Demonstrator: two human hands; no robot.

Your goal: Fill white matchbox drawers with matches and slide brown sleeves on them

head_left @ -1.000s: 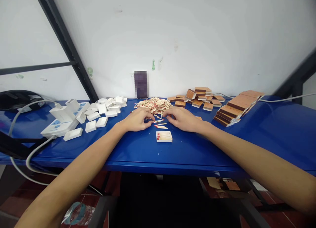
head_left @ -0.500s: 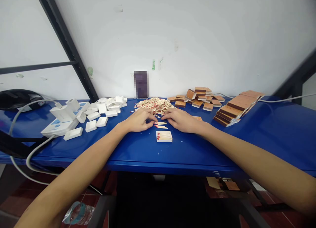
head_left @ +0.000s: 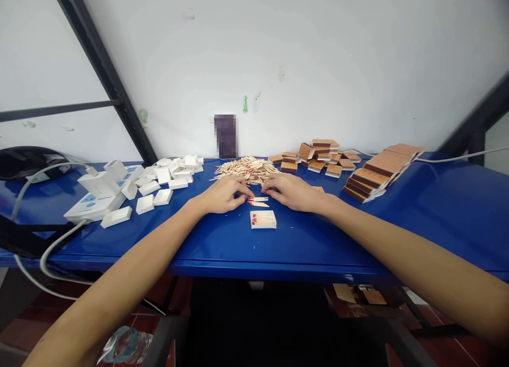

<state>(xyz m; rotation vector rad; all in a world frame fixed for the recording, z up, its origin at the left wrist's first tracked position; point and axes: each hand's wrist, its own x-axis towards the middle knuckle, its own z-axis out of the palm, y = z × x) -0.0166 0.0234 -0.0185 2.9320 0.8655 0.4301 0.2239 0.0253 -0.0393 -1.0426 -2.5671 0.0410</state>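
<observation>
Several loose matches lie between our fingertips. The fingers of our left hand curl in from one side and those of our right hand from the other, tips down on or just beside the little red-headed bunch. We cannot tell whether either hand has a match pinched or is only touching them. Just nearer to us than the bunch sits an open white tray with matches laid in it, apart from both hands. Just beyond our knuckles spreads the big pile of matches. Left of it lie scattered empty trays, then a white power strip with its cable. Right of the pile are brown box sleeves in a heap and a leaning stack of more, all on the blue worktop.
</observation>
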